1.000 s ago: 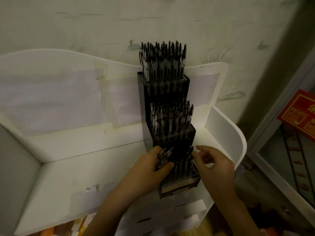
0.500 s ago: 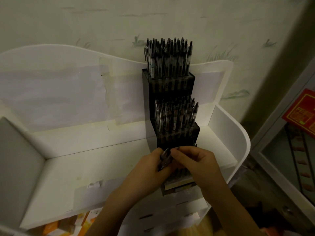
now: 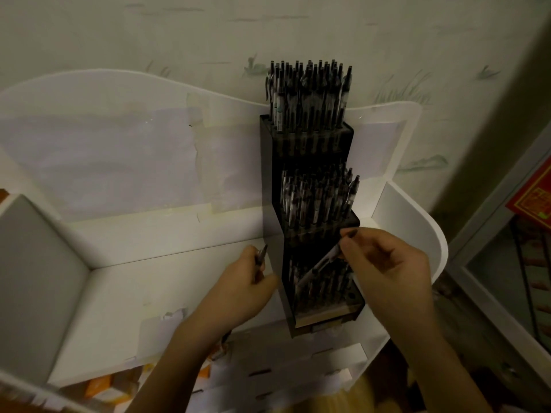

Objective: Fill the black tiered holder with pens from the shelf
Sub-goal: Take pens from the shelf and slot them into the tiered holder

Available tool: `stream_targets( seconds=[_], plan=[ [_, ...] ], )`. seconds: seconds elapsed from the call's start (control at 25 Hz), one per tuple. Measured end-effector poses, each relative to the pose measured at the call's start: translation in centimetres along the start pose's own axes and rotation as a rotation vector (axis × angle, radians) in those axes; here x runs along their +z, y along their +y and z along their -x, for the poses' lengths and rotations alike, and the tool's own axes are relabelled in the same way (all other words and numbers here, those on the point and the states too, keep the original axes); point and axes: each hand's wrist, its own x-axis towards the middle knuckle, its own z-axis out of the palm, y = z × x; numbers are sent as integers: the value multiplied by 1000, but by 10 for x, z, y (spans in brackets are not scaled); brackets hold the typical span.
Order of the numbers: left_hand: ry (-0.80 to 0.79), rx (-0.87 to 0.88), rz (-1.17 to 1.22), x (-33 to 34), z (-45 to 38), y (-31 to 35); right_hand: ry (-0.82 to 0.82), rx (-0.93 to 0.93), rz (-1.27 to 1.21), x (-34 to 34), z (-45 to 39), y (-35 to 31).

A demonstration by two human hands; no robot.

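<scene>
Your right hand (image 3: 387, 272) pinched one slanted pen (image 3: 320, 265) over the three-tier black holder (image 3: 310, 150) — your left hand (image 3: 241, 290) gripped spare pens (image 3: 261, 257) on the white shelf (image 3: 134, 281).

Matt black holder (image 3: 269, 174) with a dark see-through plastic front. Pens (image 3: 308, 93) with clear plastic barrels and black parts. Smooth white shelf (image 3: 119, 281), faintly glossy, with paper sheets (image 3: 98, 165) taped to its back panel.
</scene>
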Motion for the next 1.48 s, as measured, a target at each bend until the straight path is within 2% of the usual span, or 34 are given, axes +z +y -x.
stream_targets(
  seconds=[0.2, 0.48, 0.64, 0.88, 1.04, 1.28, 1.4, 1.48],
  plan=[
    [-7, -49, 144, -2, 3, 3, -46, -227, 271, 17, 13, 27],
    [20, 92, 87, -2, 6, 2, -51, -275, 298, 27, 17, 48],
    [34, 114, 57, -3, 7, 0, -51, -316, 350, 29, 19, 51],
    [54, 132, 53, -3, 7, -1, -154, -284, 362, 36, 24, 59],
    [48, 129, 61, -4, 7, 2, -272, -140, 371, 38, 33, 66],
    [4, 137, 51, -3, 6, 7, -237, -46, 336, 37, 33, 62],
    [-32, 160, 34, 0, 7, 11, -155, -103, 323, 35, 28, 51],
    [-58, 187, 2, 4, 7, 14, -107, -93, 222, 36, 23, 43]
  ],
)
